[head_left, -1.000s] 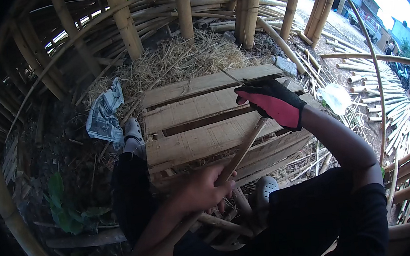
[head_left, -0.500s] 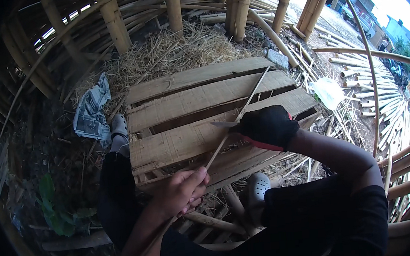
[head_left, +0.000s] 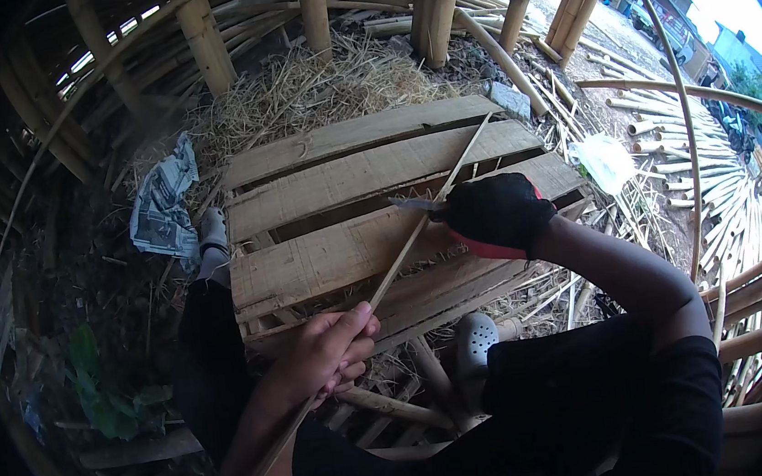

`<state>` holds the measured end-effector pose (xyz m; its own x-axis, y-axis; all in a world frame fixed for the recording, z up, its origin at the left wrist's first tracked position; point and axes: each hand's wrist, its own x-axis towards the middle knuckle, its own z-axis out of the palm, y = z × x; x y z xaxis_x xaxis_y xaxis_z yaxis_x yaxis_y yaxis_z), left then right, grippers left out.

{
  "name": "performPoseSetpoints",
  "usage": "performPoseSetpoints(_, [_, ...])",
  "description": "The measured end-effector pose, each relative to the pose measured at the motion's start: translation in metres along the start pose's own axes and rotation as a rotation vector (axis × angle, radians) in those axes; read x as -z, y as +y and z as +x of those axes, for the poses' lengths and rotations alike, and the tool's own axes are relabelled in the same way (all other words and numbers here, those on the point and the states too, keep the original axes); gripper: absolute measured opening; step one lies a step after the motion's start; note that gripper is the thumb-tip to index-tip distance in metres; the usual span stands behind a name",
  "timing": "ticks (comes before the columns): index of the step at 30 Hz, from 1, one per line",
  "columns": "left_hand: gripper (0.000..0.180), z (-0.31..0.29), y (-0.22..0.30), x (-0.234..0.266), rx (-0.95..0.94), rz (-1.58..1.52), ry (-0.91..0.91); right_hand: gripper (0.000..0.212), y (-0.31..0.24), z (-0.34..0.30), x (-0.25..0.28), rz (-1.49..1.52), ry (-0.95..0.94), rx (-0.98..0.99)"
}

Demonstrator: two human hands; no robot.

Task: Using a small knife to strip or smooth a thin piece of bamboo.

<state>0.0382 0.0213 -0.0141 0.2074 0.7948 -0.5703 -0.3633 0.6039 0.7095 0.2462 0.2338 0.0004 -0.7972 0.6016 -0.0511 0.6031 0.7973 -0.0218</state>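
A long, thin bamboo strip slants from beside my left forearm up across a slatted wooden crate. My bare left hand is closed around the strip at the crate's near edge. Over the crate's right half is my right hand, in a black glove with red trim, closed on a knife. Its blade points left and lies across or against the strip; exact contact is too small to tell. The knife's handle is hidden inside the glove. The strip's far end rests over the farther slats.
Dry shavings are heaped behind the crate, below upright bamboo posts. Crumpled newspaper lies left, a white plastic bag right. Cut bamboo poles are piled farther right. My feet in light clogs flank the crate.
The view has shifted slightly, so the crate sits a little farther left and up. Both hands keep their grips on the strip and the knife, with only small movement.
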Motion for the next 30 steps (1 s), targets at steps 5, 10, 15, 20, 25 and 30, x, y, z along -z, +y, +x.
performPoseSetpoints(5, [0.035,0.002,0.000,-0.002,0.001,0.025,0.013,0.027,-0.013,-0.024,0.005,-0.112,0.022,0.242])
performPoseSetpoints(10, [0.036,0.002,0.002,-0.007,0.025,0.051,0.062,0.029,-0.018,-0.013,0.019,-0.118,-0.156,0.045])
performPoseSetpoints(15, [0.037,0.005,0.002,-0.008,0.020,0.015,0.037,0.029,0.018,0.003,-0.009,-0.065,0.155,0.125])
performPoseSetpoints(20, [0.037,0.004,0.001,-0.009,0.006,0.041,0.071,0.027,0.000,-0.008,-0.001,-0.008,0.107,0.152])
performPoseSetpoints(25, [0.037,0.005,0.000,-0.008,0.015,0.048,0.061,0.027,-0.010,-0.016,0.006,-0.094,0.045,0.262])
performPoseSetpoints(30, [0.037,0.007,0.001,-0.009,0.016,0.053,0.079,0.032,0.000,-0.003,0.000,-0.138,0.017,0.074])
